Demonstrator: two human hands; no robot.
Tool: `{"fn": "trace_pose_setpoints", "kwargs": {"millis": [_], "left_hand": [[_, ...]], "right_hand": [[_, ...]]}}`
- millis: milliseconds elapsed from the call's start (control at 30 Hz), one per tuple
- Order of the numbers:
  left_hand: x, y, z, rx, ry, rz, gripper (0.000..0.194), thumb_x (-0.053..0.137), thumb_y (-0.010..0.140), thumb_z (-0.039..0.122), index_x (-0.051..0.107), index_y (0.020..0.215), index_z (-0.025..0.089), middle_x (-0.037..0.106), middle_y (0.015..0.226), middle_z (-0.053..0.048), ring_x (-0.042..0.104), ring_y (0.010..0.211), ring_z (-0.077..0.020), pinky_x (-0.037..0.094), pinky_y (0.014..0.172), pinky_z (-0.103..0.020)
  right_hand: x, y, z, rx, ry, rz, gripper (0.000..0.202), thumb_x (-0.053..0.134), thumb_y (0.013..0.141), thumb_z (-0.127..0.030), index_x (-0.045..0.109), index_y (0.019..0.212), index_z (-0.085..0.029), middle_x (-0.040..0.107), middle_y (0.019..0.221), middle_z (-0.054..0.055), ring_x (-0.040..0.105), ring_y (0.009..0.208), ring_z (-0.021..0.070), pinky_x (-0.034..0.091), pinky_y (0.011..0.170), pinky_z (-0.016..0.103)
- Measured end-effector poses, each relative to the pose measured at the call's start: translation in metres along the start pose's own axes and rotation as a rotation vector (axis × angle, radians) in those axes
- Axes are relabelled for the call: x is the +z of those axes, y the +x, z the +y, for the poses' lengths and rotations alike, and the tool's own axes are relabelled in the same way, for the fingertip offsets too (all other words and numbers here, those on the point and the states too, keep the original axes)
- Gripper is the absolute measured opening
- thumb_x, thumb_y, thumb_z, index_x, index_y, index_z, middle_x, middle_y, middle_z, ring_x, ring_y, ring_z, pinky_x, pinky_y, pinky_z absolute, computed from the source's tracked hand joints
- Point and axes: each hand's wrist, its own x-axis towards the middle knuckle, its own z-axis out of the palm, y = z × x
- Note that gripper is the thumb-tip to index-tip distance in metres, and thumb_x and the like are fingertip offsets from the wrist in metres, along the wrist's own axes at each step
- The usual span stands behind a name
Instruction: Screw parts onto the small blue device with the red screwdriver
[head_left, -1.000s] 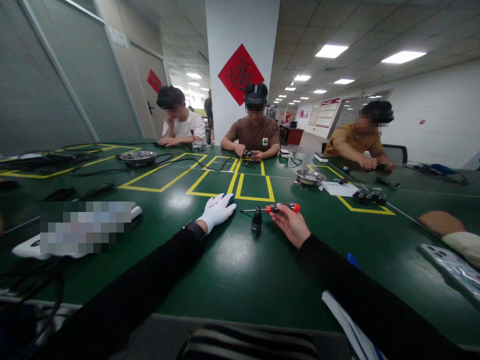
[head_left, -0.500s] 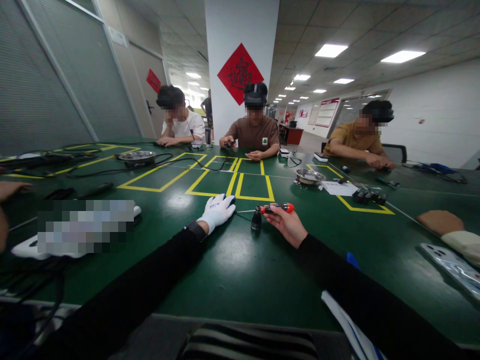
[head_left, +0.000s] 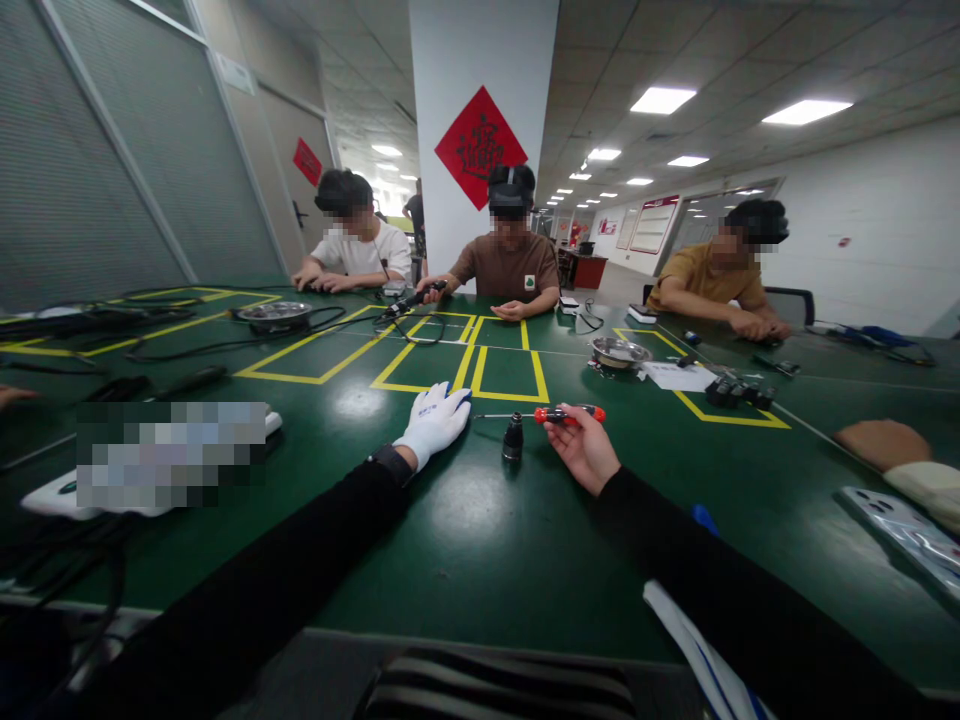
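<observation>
My left hand [head_left: 435, 423], in a white glove with blue fingertips, lies on the green table [head_left: 450, 560] with its fingers stretched forward and nothing seen in it. My right hand [head_left: 583, 448] is bare and grips a red and black screwdriver [head_left: 559, 414] by its handle. The metal shaft points left, its tip close to my gloved fingers. A small black cone-shaped part [head_left: 512, 438] stands upright between my hands, just below and nearer than the shaft.
Three people sit across the table. A steel bowl [head_left: 619, 352], a paper sheet [head_left: 679, 377] and black parts [head_left: 739, 392] lie right. Another bowl [head_left: 274, 314] and cables are left, beyond a white power strip [head_left: 276, 424]. A glove [head_left: 694, 640] lies near my right sleeve.
My right hand and the screwdriver have shifted slightly right, so the handle no longer overlaps the black part. The middle person across now holds a dark tool further left.
</observation>
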Motion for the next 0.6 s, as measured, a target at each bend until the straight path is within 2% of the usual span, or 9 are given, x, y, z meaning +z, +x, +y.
{"fn": "trace_pose_setpoints", "kwargs": {"millis": [100, 167, 300, 433, 500, 600], "left_hand": [[-0.004, -0.002, 0.008, 0.005, -0.051, 0.166, 0.041, 0.034, 0.091, 0.045, 0.061, 0.118, 0.030, 0.035, 0.147, -0.004, 0.024, 0.139, -0.0272, 0.015, 0.113, -0.047], [-0.008, -0.004, 0.015, 0.043, -0.086, 0.230, 0.041, 0.036, 0.090, 0.048, 0.067, 0.108, 0.029, 0.035, 0.147, -0.002, 0.022, 0.140, -0.0268, 0.012, 0.115, -0.047], [-0.014, -0.008, 0.024, 0.130, -0.151, 0.214, 0.042, 0.042, 0.086, 0.053, 0.072, 0.093, 0.025, 0.040, 0.145, -0.003, 0.021, 0.140, -0.0269, 0.011, 0.115, -0.047], [-0.019, -0.008, 0.028, 0.194, -0.203, 0.217, 0.039, 0.042, 0.088, 0.046, 0.071, 0.077, 0.022, 0.045, 0.140, 0.001, 0.024, 0.138, -0.0241, 0.012, 0.116, -0.045], [-0.021, -0.007, 0.028, 0.188, -0.235, 0.250, 0.038, 0.043, 0.088, 0.044, 0.070, 0.074, 0.022, 0.050, 0.136, 0.001, 0.028, 0.136, -0.0228, 0.013, 0.116, -0.043], [-0.023, -0.006, 0.027, 0.101, -0.288, 0.319, 0.036, 0.046, 0.087, 0.045, 0.070, 0.074, 0.021, 0.057, 0.126, -0.001, 0.035, 0.131, -0.0229, 0.018, 0.115, -0.042]], "right_hand": [[0.000, 0.000, -0.001, -0.002, 0.031, 0.012, 0.001, 0.058, 0.080, -0.017, 0.059, 0.080, -0.016, 0.071, 0.070, 0.005, 0.066, 0.059, 0.0121, 0.054, 0.053, 0.019], [-0.001, 0.000, -0.001, 0.001, 0.051, 0.015, 0.001, 0.058, 0.080, -0.017, 0.059, 0.079, -0.016, 0.071, 0.068, 0.005, 0.065, 0.058, 0.0118, 0.054, 0.052, 0.019], [-0.003, 0.002, -0.002, 0.025, 0.110, 0.005, 0.001, 0.059, 0.079, -0.017, 0.059, 0.079, -0.016, 0.069, 0.067, 0.004, 0.064, 0.057, 0.0113, 0.054, 0.052, 0.019], [-0.004, 0.003, -0.003, 0.052, 0.169, -0.008, 0.004, 0.058, 0.079, -0.017, 0.060, 0.082, -0.017, 0.068, 0.068, 0.003, 0.064, 0.058, 0.0108, 0.054, 0.054, 0.019], [-0.002, 0.002, -0.003, 0.049, 0.183, -0.034, 0.006, 0.059, 0.079, -0.019, 0.061, 0.084, -0.018, 0.068, 0.070, 0.002, 0.064, 0.060, 0.0108, 0.055, 0.056, 0.019], [0.000, -0.001, -0.004, -0.016, 0.176, -0.092, 0.011, 0.060, 0.078, -0.018, 0.061, 0.088, -0.021, 0.070, 0.081, 0.002, 0.066, 0.067, 0.0115, 0.057, 0.063, 0.021]]}}
